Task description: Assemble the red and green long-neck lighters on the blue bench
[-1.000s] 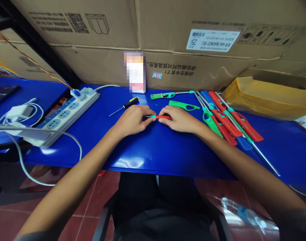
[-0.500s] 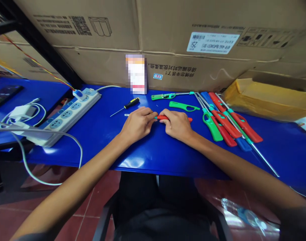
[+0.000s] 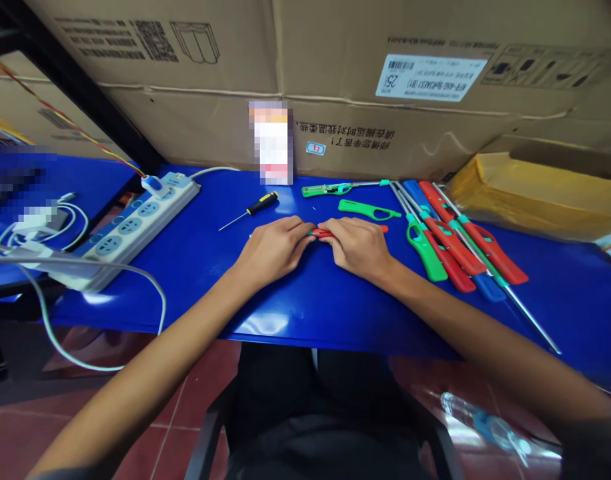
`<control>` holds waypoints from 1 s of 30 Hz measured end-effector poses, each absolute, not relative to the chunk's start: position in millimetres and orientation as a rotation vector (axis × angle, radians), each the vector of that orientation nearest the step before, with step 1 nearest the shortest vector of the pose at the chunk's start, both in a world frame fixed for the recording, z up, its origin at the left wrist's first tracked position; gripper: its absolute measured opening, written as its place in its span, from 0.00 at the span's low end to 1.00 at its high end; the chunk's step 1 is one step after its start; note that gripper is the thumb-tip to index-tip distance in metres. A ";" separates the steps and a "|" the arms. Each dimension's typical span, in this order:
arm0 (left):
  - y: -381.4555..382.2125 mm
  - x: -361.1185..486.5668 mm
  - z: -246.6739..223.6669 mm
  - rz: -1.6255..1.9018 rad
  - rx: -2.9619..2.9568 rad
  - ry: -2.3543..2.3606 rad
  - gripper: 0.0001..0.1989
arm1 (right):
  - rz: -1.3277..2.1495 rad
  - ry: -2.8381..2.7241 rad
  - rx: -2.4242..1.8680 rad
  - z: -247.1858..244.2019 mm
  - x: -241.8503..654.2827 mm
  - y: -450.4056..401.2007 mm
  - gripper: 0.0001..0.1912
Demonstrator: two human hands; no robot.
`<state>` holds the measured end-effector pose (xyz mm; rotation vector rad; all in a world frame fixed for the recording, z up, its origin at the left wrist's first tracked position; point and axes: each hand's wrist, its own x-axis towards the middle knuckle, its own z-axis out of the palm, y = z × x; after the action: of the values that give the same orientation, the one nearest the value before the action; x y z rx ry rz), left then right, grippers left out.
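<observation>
My left hand [image 3: 278, 248] and my right hand [image 3: 358, 245] are close together over the blue table, both closed on a red utility lighter [image 3: 323, 233]. The left fingers pinch its front end, and the right fingers wrap its body. Its red tail shows beyond my right hand; most of the rest is hidden. Beyond my hands lie an opened green lighter [image 3: 325, 191] with its inner parts showing and a loose green lighter shell [image 3: 368, 210]. A black and yellow screwdriver [image 3: 262, 203] rests past my left hand. Right of my right hand lies a pile of red, green and blue lighters [image 3: 460, 247].
A white power strip [image 3: 130, 230] with looping cables lies on the left. A yellow-taped cardboard box [image 3: 535, 197] stands at the right. A large carton [image 3: 335, 67] walls off the back, with a blurred upright packet [image 3: 273, 147] before it. A plastic bottle [image 3: 485, 423] lies on the floor.
Both hands keep hold of the red lighter. My fingers have shifted slightly along it, and less of its teal front end shows. The view has tilted a little.
</observation>
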<state>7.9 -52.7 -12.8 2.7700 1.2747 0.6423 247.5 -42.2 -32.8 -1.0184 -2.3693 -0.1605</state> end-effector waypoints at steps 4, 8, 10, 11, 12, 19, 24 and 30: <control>-51.7 17.2 -18.1 0.664 2.887 1.271 0.17 | -0.184 -2.357 -1.066 -34.0 246.9 -43.6 0.09; -51.0 22.6 -25.6 0.737 2.969 1.245 0.17 | -0.203 -2.395 -1.067 -37.6 243.8 -43.5 0.10; -51.0 25.3 -30.4 0.808 2.992 1.230 0.17 | -0.190 -2.420 -1.071 -39.2 241.3 -42.9 0.10; -50.9 26.6 -32.9 0.851 2.997 1.228 0.17 | -0.183 -2.429 -1.079 -39.6 240.0 -42.7 0.11; -50.8 27.8 -35.3 0.893 3.001 1.224 0.16 | -0.177 -2.434 -1.089 -39.8 238.7 -42.5 0.11; -48.5 27.7 -38.7 0.948 2.986 1.233 0.15 | -0.157 -2.443 -1.070 -36.8 238.2 -42.2 0.12; -49.6 23.9 -28.7 0.737 2.902 1.336 0.17 | -0.110 -2.406 -1.116 -32.5 240.3 -42.9 0.09; -45.1 13.3 -28.8 0.724 2.761 1.325 0.16 | -0.053 -2.428 -1.093 -21.4 250.6 -36.3 0.07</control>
<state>13.3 -45.1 -28.8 2.7608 1.3245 0.7242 250.6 -36.3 -21.4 -1.0934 -2.4282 -0.0531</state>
